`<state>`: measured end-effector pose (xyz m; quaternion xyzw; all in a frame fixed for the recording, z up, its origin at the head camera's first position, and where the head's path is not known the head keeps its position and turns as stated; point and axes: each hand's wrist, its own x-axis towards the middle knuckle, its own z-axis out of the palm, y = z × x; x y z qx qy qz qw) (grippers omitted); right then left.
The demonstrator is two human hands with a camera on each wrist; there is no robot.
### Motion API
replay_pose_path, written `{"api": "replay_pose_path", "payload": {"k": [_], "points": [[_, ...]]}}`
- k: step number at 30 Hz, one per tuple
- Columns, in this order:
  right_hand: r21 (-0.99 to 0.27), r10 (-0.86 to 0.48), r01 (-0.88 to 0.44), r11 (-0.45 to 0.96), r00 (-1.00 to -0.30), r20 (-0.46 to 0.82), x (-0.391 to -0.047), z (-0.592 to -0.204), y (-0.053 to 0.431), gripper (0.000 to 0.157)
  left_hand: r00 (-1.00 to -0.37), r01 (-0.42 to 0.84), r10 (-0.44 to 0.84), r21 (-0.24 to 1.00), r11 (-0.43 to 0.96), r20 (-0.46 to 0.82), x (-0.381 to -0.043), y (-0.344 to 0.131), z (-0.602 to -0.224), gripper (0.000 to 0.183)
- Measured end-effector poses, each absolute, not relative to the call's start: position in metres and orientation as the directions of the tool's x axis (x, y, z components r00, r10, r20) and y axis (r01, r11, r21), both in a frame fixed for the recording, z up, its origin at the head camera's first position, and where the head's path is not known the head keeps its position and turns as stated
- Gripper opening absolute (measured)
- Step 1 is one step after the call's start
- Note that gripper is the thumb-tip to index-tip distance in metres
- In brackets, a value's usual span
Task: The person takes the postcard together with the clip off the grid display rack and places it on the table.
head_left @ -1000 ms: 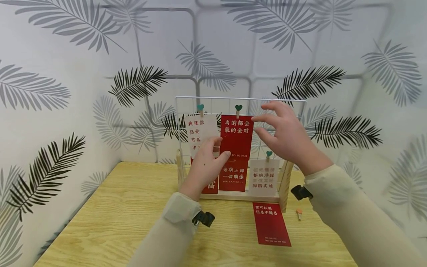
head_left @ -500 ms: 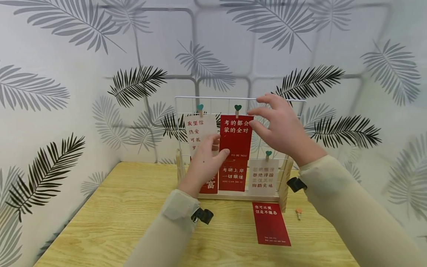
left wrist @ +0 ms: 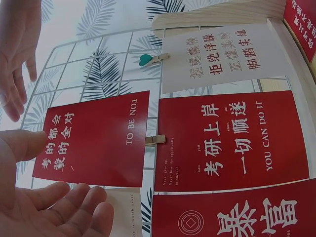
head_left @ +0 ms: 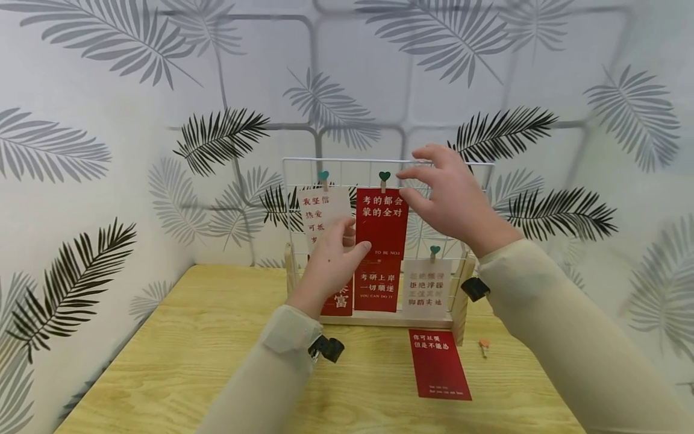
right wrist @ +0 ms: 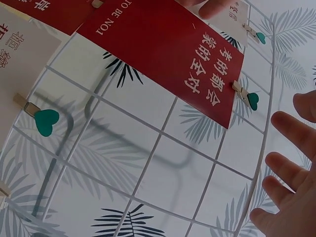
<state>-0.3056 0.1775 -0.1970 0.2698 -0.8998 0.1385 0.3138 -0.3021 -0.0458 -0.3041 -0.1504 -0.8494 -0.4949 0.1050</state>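
A red card with white Chinese characters hangs on a white wire grid rack, under a wooden clip with a dark green heart. My left hand hovers before the card's left side, fingers loosely bent and thumb apart from them. In the left wrist view, the thumb and fingers of that hand overlap the card's edges; contact cannot be made out. Near the clip, my right hand is raised with fingers spread. The right wrist view shows a gap between those fingers and the clip.
A white card hangs left of the red one. Below are another red card, a partly covered red card and a white card. On the wooden table lie a loose red card and an orange-topped clip.
My right hand has moved left and slightly up, from the red card's top right corner toward the green-heart clip. My left hand has stayed nearly in place. The cards hang as before.
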Motion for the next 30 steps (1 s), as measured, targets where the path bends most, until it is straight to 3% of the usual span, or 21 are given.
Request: {"api": "replay_pose_path", "payload": {"k": [30], "points": [[0.073, -0.421, -0.450, 0.890, -0.748, 0.513, -0.330, -0.186, 0.154, 0.043, -0.953, 0.301, 0.141, 0.863, 0.406, 0.266, -0.315, -0.045, -0.312, 0.048]]}}
